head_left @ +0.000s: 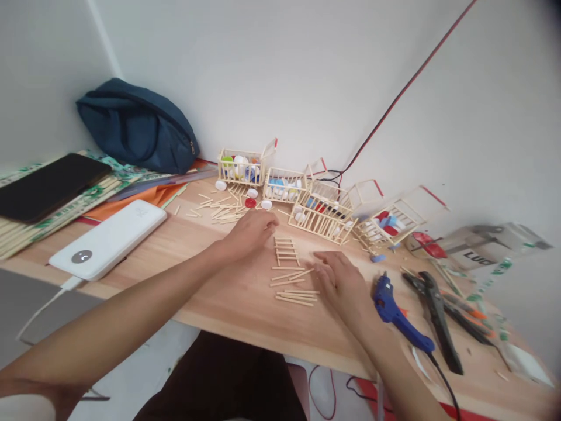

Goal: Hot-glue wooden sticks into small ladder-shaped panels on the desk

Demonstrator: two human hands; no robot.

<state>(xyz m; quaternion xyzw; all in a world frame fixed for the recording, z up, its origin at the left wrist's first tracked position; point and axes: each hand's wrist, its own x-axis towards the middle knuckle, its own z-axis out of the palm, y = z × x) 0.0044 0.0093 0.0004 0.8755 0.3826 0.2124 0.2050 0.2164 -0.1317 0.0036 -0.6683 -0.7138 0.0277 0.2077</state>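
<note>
A small ladder-like frame of thin wooden sticks lies flat on the table between my hands. My left hand hovers at its upper left, fingers loosely bent and apart, with nothing visible in them. On the right, my right hand has its thumb and forefinger apart. Its fingertips are close to the end of a slanting loose stick; whether they touch it is unclear. Several more cut sticks lie in a rough row below the frame.
Small stick-built carts holding bottle caps stand along the wall. Loose sticks are scattered behind my left hand. At right lie a blue glue gun and black-handled cutters. A white power bank, phone and blue bag occupy the left.
</note>
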